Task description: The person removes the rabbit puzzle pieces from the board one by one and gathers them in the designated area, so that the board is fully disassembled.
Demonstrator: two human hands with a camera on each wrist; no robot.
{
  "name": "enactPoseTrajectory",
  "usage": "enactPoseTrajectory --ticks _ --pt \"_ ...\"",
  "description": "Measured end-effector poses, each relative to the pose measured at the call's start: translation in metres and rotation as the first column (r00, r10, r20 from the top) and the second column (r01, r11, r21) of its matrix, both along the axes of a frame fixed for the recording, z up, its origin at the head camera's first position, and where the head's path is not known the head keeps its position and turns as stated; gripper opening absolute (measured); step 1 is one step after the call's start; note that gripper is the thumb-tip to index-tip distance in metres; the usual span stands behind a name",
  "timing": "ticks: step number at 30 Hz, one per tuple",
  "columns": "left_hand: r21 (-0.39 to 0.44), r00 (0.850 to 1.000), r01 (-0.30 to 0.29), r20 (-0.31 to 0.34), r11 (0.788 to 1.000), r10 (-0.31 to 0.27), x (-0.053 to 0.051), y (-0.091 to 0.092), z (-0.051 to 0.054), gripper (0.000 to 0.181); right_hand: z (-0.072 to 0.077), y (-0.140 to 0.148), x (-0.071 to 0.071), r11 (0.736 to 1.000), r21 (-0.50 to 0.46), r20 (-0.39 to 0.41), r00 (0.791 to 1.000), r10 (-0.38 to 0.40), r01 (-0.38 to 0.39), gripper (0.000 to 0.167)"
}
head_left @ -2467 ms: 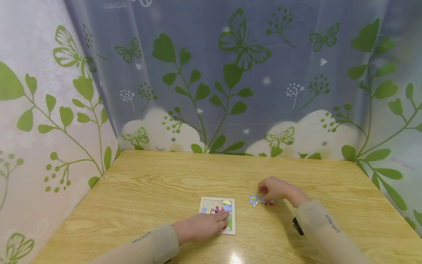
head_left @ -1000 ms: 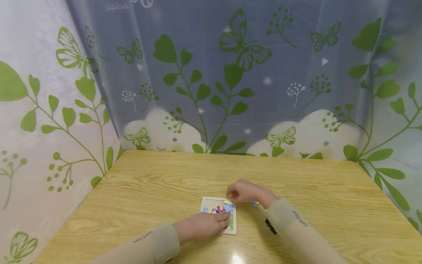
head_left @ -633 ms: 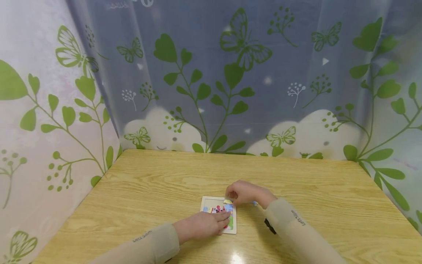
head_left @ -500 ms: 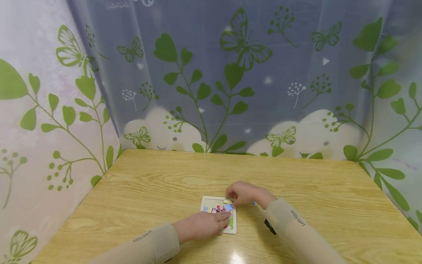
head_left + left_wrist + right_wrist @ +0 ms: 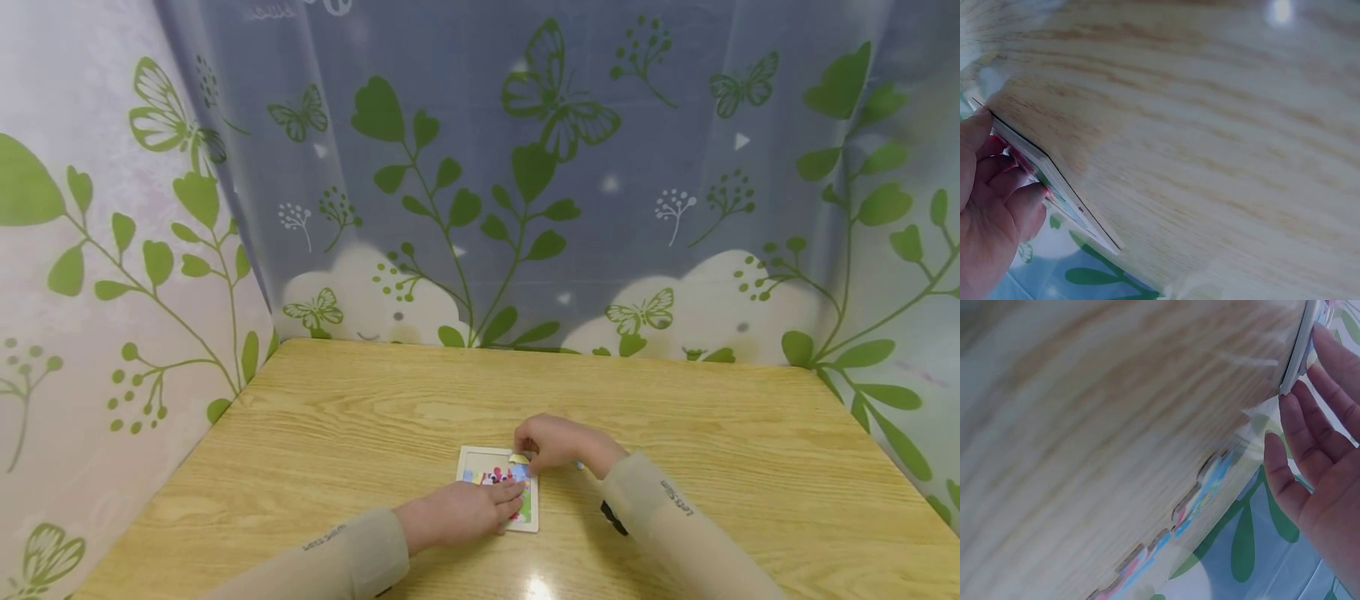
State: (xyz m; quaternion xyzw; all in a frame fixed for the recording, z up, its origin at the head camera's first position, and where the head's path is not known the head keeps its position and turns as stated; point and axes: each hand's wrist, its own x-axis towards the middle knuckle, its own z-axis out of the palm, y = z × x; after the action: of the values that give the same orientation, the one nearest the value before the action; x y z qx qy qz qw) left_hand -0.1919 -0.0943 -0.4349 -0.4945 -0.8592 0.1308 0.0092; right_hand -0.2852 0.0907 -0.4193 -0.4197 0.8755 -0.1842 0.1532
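A square puzzle tray (image 5: 536, 517) with a pale rim lies on the table, partly filled with colourful pieces. My left hand (image 5: 459, 514) lies across its lower left part, fingers extended over the picture; in the left wrist view the thumb of this hand (image 5: 988, 206) touches the tray's edge (image 5: 1094, 230). At the far right corner, beside a yellow piece (image 5: 517, 458), my right hand (image 5: 558, 442) bends its fingers. The right wrist view shows this hand (image 5: 1325, 456) with thumb and fingertips around the tray corner (image 5: 1291, 378); whether a piece is between them is hidden.
Loose puzzle pieces (image 5: 1200, 494) lie on the table to the right of the tray; in the head view the right wrist hides most of them, leaving a small blue bit (image 5: 580, 466). A patterned curtain (image 5: 480, 167) stands behind the wooden table (image 5: 360, 400).
Since the oldest frame, my right hand has moved left from the loose pieces to the tray's corner, then stayed almost still. My left hand has stayed over the tray.
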Motion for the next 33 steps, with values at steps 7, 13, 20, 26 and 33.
enactPoseTrajectory --ticks 7,13,20,26,33 --pt "-0.003 1.000 -0.013 0.028 1.000 0.013 0.0009 0.0005 0.0027 0.046 0.0001 -0.0018 0.0001 0.999 0.013 0.016 0.999 -0.031 0.031 0.017" --pt "0.002 0.997 -0.038 0.074 0.999 0.038 0.0013 0.0018 0.0036 0.046 -0.0002 -0.0020 -0.0006 0.999 0.022 0.009 0.999 -0.034 0.033 0.017" --pt "0.024 0.992 -0.029 0.121 0.999 0.026 0.0059 0.0011 0.0056 0.041 0.0011 -0.0025 0.0013 1.000 0.015 0.005 1.000 -0.013 0.013 0.015" --pt "0.032 0.994 -0.035 0.102 0.999 0.032 0.0099 -0.0014 0.0067 0.038 0.0026 -0.0021 0.0033 1.000 0.013 -0.004 1.000 -0.022 0.022 0.015" --pt "0.059 0.996 0.002 0.085 0.998 -0.007 0.0087 -0.0057 0.0074 0.039 0.0015 -0.0020 0.0039 1.000 0.005 -0.025 0.999 -0.022 0.022 0.016"
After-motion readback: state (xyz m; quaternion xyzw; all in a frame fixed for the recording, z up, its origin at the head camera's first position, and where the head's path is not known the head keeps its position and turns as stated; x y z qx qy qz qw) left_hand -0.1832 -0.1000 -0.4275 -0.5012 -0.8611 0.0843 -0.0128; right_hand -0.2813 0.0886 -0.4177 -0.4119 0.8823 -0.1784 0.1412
